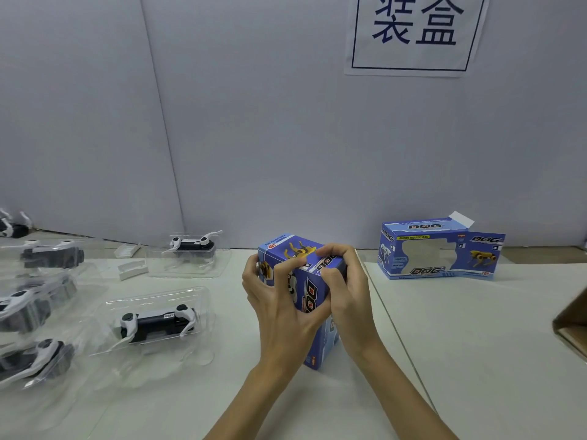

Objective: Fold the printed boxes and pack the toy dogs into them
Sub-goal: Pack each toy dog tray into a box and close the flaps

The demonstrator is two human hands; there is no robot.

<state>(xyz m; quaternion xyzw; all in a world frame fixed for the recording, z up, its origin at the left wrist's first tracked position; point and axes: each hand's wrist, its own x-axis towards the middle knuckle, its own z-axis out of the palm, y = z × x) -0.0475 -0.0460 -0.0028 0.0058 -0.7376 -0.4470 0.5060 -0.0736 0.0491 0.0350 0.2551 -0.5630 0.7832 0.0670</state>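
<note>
- Holding one blue printed box (301,268) upright near the middle of the white table (460,344), bottom end resting on the table surface.
- Left hand (279,300) wrapped around the left side of this box, fingers (286,265) curled over the front face near the top.
- Right hand (346,287) gripping the right side, fingers curled over the upper edge and pressing on the top end.
- Second box (438,252) of same glossy cardboard lying well apart at the back right: cut-out window in front, one white flap raised at the top, yellow dog picture on an opened side panel.
- Toy dogs on the left, black and white hard plastic, each in a clear thin plastic tray: one near (155,322), one farther back (193,244), about five more along the left edge (47,258), blurred, exact number not sure.
- Two small white plastic pieces (131,268) between the trays.
- Brown carton corner (571,328) at right edge.
- Paper sign (413,33) with two dark blue characters on the grey wall.
</note>
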